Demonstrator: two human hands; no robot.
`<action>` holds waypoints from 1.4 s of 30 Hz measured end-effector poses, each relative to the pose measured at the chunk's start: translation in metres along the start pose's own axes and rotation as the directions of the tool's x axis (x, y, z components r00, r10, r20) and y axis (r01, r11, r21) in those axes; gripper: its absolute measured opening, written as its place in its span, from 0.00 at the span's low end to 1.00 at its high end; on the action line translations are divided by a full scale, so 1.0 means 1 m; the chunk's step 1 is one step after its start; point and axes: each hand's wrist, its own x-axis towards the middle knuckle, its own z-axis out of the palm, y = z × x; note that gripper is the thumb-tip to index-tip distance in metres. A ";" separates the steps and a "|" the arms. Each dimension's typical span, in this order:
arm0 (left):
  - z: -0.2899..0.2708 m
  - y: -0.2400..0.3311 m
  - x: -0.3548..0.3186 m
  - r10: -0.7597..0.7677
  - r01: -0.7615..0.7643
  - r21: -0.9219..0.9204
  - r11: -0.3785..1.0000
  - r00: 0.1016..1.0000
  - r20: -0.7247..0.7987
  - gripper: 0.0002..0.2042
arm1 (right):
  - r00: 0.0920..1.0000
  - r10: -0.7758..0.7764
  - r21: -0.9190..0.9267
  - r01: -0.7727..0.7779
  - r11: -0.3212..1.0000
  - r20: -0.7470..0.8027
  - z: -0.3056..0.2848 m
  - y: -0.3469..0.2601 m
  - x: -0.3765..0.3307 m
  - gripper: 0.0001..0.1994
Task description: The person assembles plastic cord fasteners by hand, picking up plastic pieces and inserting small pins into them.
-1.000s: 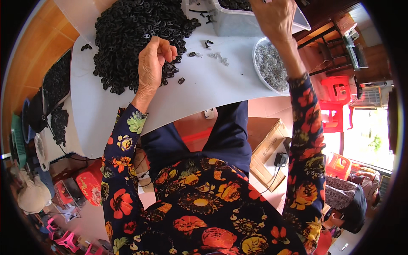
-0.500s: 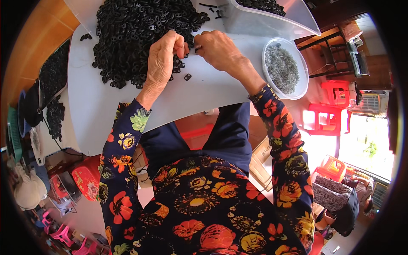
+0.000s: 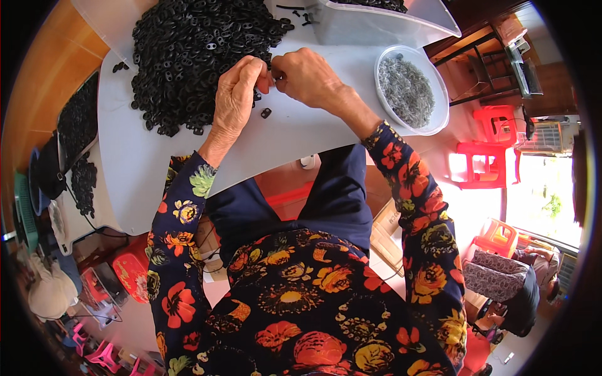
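My left hand (image 3: 236,94) is closed, thumb and fingers pinched together beside the pile. Its fingertips meet those of my right hand (image 3: 308,76), which is closed too, its fingers curled inward. A small piece seems to sit between the fingertips, but the fingers hide most of it. Behind and to the left lies a large heap of small black oval parts with two holes (image 3: 182,62). One loose black part (image 3: 266,113) rests on the table just below the hands. To the right stands a round clear tub (image 3: 444,119), full of tiny translucent pieces (image 3: 406,93).
The pale table (image 3: 282,128) ends in a curved edge near my lap. A clear plastic bin (image 3: 376,28) with more black parts is at the back right. Red stools (image 3: 480,164) stand on the floor at right, and a person (image 3: 523,301) is at the lower right.
My hands have come together, the right moving left until the fingertips meet. The whole view has shifted slightly, with the table things sitting further left and the tub higher.
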 end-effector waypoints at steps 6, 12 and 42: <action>0.006 -0.004 -0.004 0.079 -0.079 0.061 0.995 0.997 0.001 0.07 | 0.928 0.321 0.711 -0.097 0.696 -0.188 0.002 -0.008 -0.021 0.04; 0.007 -0.015 -0.004 0.107 -0.112 0.072 0.991 0.991 0.077 0.07 | 0.868 0.496 0.988 -0.055 0.142 -0.023 0.019 -0.015 -0.030 0.07; -0.005 -0.014 0.001 -0.064 0.065 -0.014 0.998 0.998 0.029 0.08 | 0.999 -0.029 0.085 0.031 0.996 -0.027 -0.027 0.018 -0.007 0.06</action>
